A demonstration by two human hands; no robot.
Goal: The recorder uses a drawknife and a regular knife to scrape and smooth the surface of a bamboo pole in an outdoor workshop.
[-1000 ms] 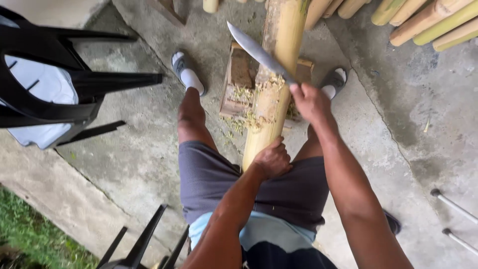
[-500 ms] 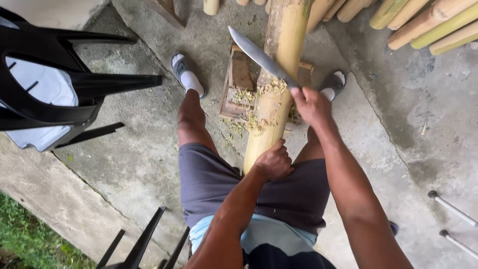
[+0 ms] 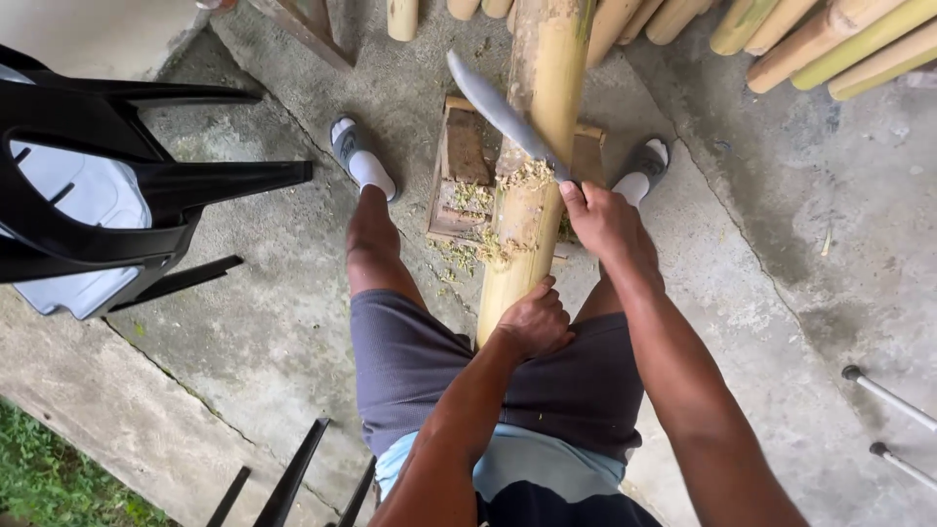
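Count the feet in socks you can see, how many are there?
2. One foot is left of the bamboo pole, flat on the concrete. The other foot is right of the pole, beside the wooden block, partly hidden behind the right hand.

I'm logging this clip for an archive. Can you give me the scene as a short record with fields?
Setting: concrete floor, outdoors
Left hand: grips the near end of a bamboo pole
Right hand: holds a long knife, blade laid across the pole
Under pole: wooden block with shavings
Nearby: black plastic chairs, more bamboo poles
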